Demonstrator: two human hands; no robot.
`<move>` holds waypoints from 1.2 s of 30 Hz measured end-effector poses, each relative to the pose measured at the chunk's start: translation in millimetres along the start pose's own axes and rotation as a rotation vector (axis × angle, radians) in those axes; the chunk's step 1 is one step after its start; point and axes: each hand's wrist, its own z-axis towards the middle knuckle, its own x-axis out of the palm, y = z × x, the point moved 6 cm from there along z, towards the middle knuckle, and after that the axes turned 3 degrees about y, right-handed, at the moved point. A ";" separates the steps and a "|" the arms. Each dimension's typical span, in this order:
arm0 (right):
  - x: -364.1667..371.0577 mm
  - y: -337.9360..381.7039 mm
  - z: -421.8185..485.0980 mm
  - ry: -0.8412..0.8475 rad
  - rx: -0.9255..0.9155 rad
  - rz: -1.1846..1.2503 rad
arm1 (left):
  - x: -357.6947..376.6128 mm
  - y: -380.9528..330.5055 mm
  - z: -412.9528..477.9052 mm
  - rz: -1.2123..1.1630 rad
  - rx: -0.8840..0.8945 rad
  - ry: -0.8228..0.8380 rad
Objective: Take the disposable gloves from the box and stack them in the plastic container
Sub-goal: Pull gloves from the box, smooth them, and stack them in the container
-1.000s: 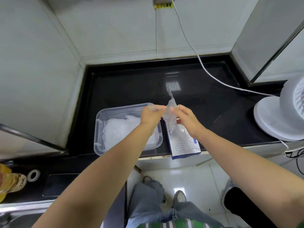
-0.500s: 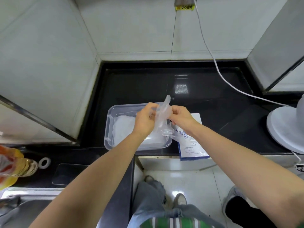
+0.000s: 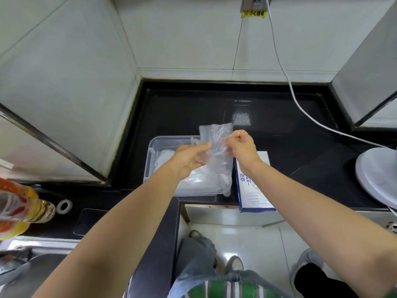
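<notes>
A thin clear disposable glove (image 3: 219,145) is stretched flat between my two hands, above the right end of the clear plastic container (image 3: 151,155). My left hand (image 3: 189,160) pinches its left edge and my right hand (image 3: 242,147) pinches its right edge. The glove's lower end hangs down over the container's right wall. A pile of clear gloves (image 3: 165,160) lies inside the container. The white and blue glove box (image 3: 253,190) lies flat on the black counter just right of the container, partly hidden under my right forearm.
A white fan base (image 3: 378,175) stands at the counter's right edge, its cable (image 3: 300,104) running up to a wall socket. At the far left are a bottle of yellow oil (image 3: 25,205), a tape roll (image 3: 64,205) and a sink edge. Legs and shoes show below.
The bunched glove has been pulled open and spread flat between my hands. Both hands drifted left, from above the box towards the container's right end. The camera view has shifted too.
</notes>
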 end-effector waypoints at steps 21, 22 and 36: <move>35.4 -5.8 -4.5 0.055 -0.003 -0.118 | -46.7 -3.5 -13.3 -0.113 0.099 -0.207; 36.2 -5.7 -3.3 0.035 -0.023 -0.136 | -43.1 0.6 -15.0 -0.104 0.035 -0.112; 60.6 29.4 -2.3 -0.085 -0.587 -0.691 | -64.9 3.2 -15.1 1.024 0.285 -0.534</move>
